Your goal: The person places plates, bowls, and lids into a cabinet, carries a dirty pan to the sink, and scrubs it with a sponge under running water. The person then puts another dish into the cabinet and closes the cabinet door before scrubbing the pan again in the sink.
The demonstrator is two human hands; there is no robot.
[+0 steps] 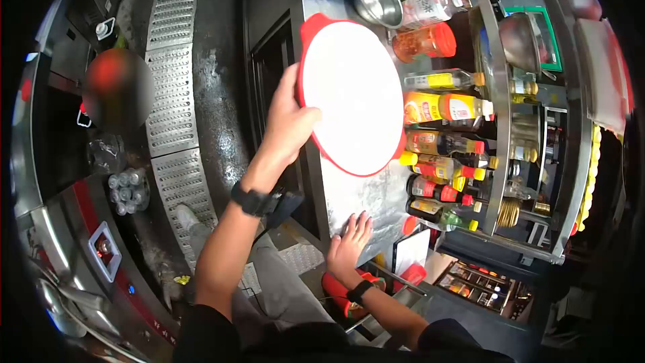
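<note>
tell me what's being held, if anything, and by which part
The left hand holds a white oval tray by its red rim, on the picture's left; the right hand holds nothing.

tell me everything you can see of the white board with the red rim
The board looks oval and white-faced, with a thin red rim that widens into red tabs at opposite ends; it looks like plastic. Its face, toward the camera, is bare and nearly blown out by light. The left hand grips one edge, thumb over the rim, fingers going behind. In view it covers part of the counter, beside the bottles; whether it rests there, I cannot tell.
</note>
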